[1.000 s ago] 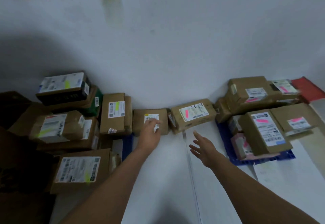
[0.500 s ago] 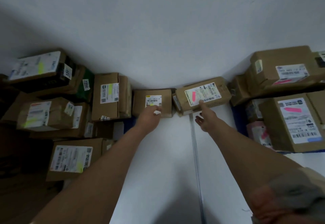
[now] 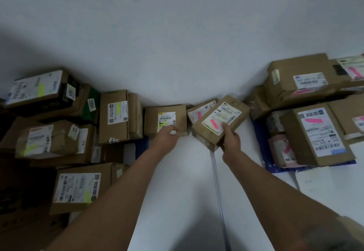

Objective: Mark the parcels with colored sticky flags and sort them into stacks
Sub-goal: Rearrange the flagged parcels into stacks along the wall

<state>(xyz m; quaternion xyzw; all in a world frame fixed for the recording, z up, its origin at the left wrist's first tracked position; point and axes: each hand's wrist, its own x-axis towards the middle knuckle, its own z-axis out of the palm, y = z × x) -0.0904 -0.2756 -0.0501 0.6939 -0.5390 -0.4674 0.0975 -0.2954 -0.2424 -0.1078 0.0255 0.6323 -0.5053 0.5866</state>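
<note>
Right hand point(image 3: 230, 140) is gripping the pink-flagged parcel point(image 3: 219, 120), thumb on its label, holding it tilted off the floor. Left hand point(image 3: 167, 135) is pinching something small and white against the yellow-flagged box point(image 3: 165, 120), which is sitting against the wall. Another pink-flagged parcel point(image 3: 201, 110) is lying just behind; stacks are flanking both sides.

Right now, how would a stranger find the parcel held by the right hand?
Look along the white wall to the gap between the two stacks. The tilted parcel there is gripped by the right hand; unlike the flat box beside it, it has a pink flag.
</note>
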